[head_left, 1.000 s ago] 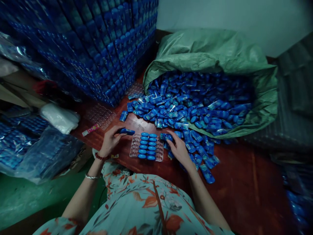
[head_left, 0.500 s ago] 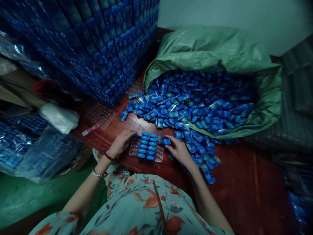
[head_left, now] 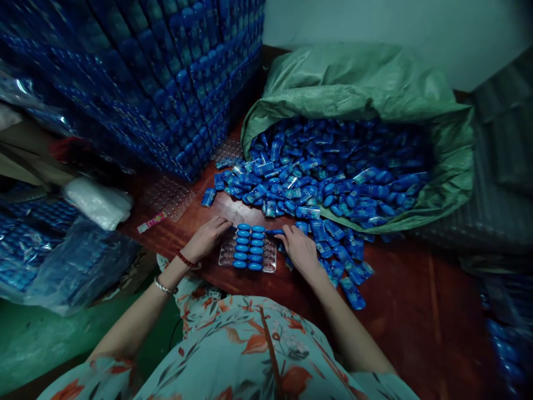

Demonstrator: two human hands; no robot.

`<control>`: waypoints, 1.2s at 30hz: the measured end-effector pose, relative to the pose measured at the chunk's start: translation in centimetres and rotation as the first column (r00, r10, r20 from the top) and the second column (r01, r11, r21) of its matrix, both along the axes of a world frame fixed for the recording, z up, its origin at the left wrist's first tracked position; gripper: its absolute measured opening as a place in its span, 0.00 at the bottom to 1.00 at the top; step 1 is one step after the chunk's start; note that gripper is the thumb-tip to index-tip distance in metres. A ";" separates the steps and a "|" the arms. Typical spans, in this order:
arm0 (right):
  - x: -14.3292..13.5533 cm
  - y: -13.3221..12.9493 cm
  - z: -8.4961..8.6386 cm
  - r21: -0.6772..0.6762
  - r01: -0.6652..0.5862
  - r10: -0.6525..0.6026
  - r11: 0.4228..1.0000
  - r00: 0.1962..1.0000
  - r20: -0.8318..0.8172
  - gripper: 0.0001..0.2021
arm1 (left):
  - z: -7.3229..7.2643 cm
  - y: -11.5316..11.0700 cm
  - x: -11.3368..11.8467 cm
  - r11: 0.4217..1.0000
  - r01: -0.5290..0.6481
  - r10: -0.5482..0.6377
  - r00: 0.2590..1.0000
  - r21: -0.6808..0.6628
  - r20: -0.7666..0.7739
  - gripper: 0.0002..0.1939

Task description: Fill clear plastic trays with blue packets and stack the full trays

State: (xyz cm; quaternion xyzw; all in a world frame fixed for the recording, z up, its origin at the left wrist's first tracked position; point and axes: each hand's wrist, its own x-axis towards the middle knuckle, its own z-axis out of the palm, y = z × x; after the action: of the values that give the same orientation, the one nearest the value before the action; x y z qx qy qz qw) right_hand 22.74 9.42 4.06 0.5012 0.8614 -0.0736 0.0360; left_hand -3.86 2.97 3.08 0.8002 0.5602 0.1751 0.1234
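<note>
A clear plastic tray with moulded hollows lies near the table's front edge. Two columns of small blue containers stand on edge along its middle, while hollows on both sides show bare. My left hand is closed at the tray's far left corner, its fingertips on a small blue piece that is mostly hidden. Between the thumb and fingers of my right hand is a blue container, held edge-on at the tray's far right corner. Loose blue containers lie beside that hand.
A green woven sack spills many blue containers onto the red-brown table. Tall stacks of blue containers rise at the left. Empty clear trays, a pink strip and a white plastic bag lie left.
My right hand has moved slightly left and turned its container from label-up to edge-on at the tray. The left hand stays at the tray's far left corner.
</note>
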 end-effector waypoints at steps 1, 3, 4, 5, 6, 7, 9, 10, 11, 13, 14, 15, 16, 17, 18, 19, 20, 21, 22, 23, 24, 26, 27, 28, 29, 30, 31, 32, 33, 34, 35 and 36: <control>-0.3 0.2 0.5 0.002 -0.043 0.043 0.999 0.998 0.037 0.14 | 0.3 0.2 0.1 1.000 0.010 -0.010 1.000 -0.022 -0.025 0.15; -0.9 0.6 1.4 -0.015 -0.129 0.130 0.991 0.987 0.092 0.12 | 0.8 0.8 0.4 0.998 0.024 -0.028 0.997 -0.061 -0.075 0.13; -1.3 0.9 1.9 -0.023 -0.167 0.169 0.986 0.979 0.114 0.11 | 1.1 1.1 0.6 0.996 0.033 -0.041 0.994 -0.081 -0.104 0.13; -1.7 1.1 2.3 -0.026 -0.200 0.201 0.980 0.970 0.136 0.11 | 1.3 1.3 0.8 0.994 0.042 -0.055 0.989 -0.102 -0.137 0.12; -2.0 1.3 2.7 -0.029 -0.228 0.230 0.973 0.960 0.161 0.11 | 1.5 1.5 1.0 0.991 0.051 -0.072 0.983 -0.125 -0.169 0.11; -2.4 1.4 2.9 -0.030 -0.253 0.254 0.967 0.949 0.188 0.11 | 1.7 1.6 1.2 0.987 0.060 -0.089 0.976 -0.147 -0.199 0.11; -3.1 1.3 3.1 -0.024 -0.295 0.292 0.955 0.928 0.233 0.12 | 2.1 1.6 1.6 0.981 0.076 -0.118 0.965 -0.179 -0.236 0.09; -3.4 1.2 3.0 -0.016 -0.314 0.308 0.949 0.918 0.249 0.13 | 2.2 1.5 1.8 0.980 0.076 -0.119 0.963 -0.183 -0.240 0.08; -3.7 1.1 2.8 -0.004 -0.329 0.319 0.944 0.912 0.260 0.13 | 2.4 1.4 2.0 0.981 0.074 -0.116 0.964 -0.181 -0.238 0.08; -4.0 0.7 2.3 0.026 -0.348 0.329 0.937 0.905 0.270 0.12 | 2.5 1.2 2.2 0.983 0.065 -0.103 0.969 -0.173 -0.226 0.08; -4.2 0.6 2.1 0.034 -0.351 0.329 0.936 0.904 0.273 0.12 | 2.5 1.1 2.3 0.983 0.060 -0.098 0.971 -0.171 -0.219 0.08; -4.3 0.5 1.9 0.035 -0.350 0.328 0.936 0.904 0.274 0.12 | 2.4 1.1 2.3 0.984 0.056 -0.091 0.973 -0.170 -0.211 0.08; -4.3 0.5 1.8 0.033 -0.347 0.325 0.937 0.906 0.272 0.11 | 2.2 1.1 2.3 0.984 0.051 -0.085 0.976 -0.169 -0.200 0.09; -4.3 0.5 1.8 0.028 -0.342 0.323 0.939 0.908 0.266 0.11 | 2.0 1.1 2.1 0.985 0.048 -0.078 0.980 -0.165 -0.182 0.09; -4.2 0.5 1.9 0.022 -0.335 0.319 0.942 0.913 0.255 0.10 | 1.7 1.2 1.9 0.986 0.051 -0.076 0.985 -0.159 -0.154 0.10; -4.0 0.5 2.0 0.019 -0.323 0.310 0.946 0.920 0.239 0.09 | 1.4 1.2 1.5 0.986 0.063 -0.080 0.991 -0.151 -0.111 0.11; -3.6 0.6 2.1 0.017 -0.308 0.297 0.951 0.931 0.214 0.08 | 1.1 1.3 1.0 0.986 0.083 -0.092 0.994 -0.144 -0.056 0.13; -3.1 0.6 2.3 0.015 -0.287 0.280 0.958 0.944 0.177 0.08 | 0.8 1.4 0.4 0.985 0.107 -0.108 0.994 -0.136 0.005 0.15; -2.4 0.6 2.4 0.011 -0.257 0.253 0.966 0.959 0.131 0.11 | 0.6 1.5 -0.4 0.984 0.125 -0.117 0.991 -0.129 0.067 0.18; -1.5 0.6 2.4 0.007 -0.211 0.210 0.977 0.975 0.079 0.14 | 0.3 1.6 -1.3 0.985 0.123 -0.107 0.986 -0.122 0.127 0.21; -0.5 0.6 2.4 0.001 -0.147 0.147 0.989 0.989 0.027 0.17 | 0.0 1.8 -2.2 0.990 0.086 -0.064 0.982 -0.114 0.179 0.23; 1.9 0.5 2.0 -0.021 0.016 -0.017 1.000 0.998 -0.056 0.17 | -0.7 2.6 -4.1 0.990 -0.108 0.126 0.964 -0.090 0.233 0.23; 3.0 0.5 1.7 -0.040 0.097 -0.100 0.995 0.992 -0.078 0.16 | -1.1 3.2 -4.9 0.966 -0.249 0.259 0.939 -0.071 0.228 0.23; 4.0 0.4 1.4 -0.065 0.162 -0.167 0.985 0.982 -0.087 0.14 | -1.7 4.0 -5.5 0.921 -0.386 0.389 0.899 -0.054 0.202 0.23; 4.8 0.2 1.2 -0.093 0.204 -0.212 0.975 0.973 -0.090 0.13 | -2.2 4.8 -6.0 0.866 -0.498 0.498 0.853 -0.041 0.154 0.24; 5.4 0.1 0.9 -0.122 0.222 -0.233 0.967 0.968 -0.089 0.12 | -2.7 5.7 -6.3 0.817 -0.575 0.575 0.812 -0.036 0.094 0.25; 5.8 -0.1 0.7 -0.149 0.222 -0.237 0.964 0.968 -0.086 0.11 | -3.1 6.6 -6.3 0.786 -0.617 0.619 0.785 -0.048 0.036 0.25; 5.9 -0.3 0.6 -0.167 0.212 -0.228 0.963 0.970 -0.085 0.10 | -3.5 7.4 -6.2 0.772 -0.631 0.633 0.774 -0.077 -0.007 0.25; 5.7 -0.6 0.5 -0.173 0.200 -0.217 0.965 0.973 -0.085 0.10 | -3.7 8.0 -5.9 0.770 -0.628 0.629 0.777 -0.113 -0.033 0.25; 5.4 -0.8 0.5 -0.164 0.190 -0.205 0.968 0.975 -0.084 0.10 | -3.8 8.4 -5.6 0.774 -0.616 0.617 0.786 -0.145 -0.046 0.25; 4.9 -1.0 0.4 -0.145 0.179 -0.192 0.973 0.978 -0.077 0.11 | -3.8 8.5 -5.2 0.781 -0.601 0.602 0.797 -0.170 -0.046 0.25; 4.4 -1.1 0.4 -0.122 0.168 -0.177 0.978 0.982 -0.064 0.13 | -3.7 8.4 -4.7 0.787 -0.588 0.593 0.804 -0.188 -0.030 0.24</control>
State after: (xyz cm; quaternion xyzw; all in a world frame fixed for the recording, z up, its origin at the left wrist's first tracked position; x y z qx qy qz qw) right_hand 27.16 8.32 4.44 0.5681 0.8097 -0.1450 0.0262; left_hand -8.61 11.38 -0.66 0.5671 0.7940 0.1633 0.1459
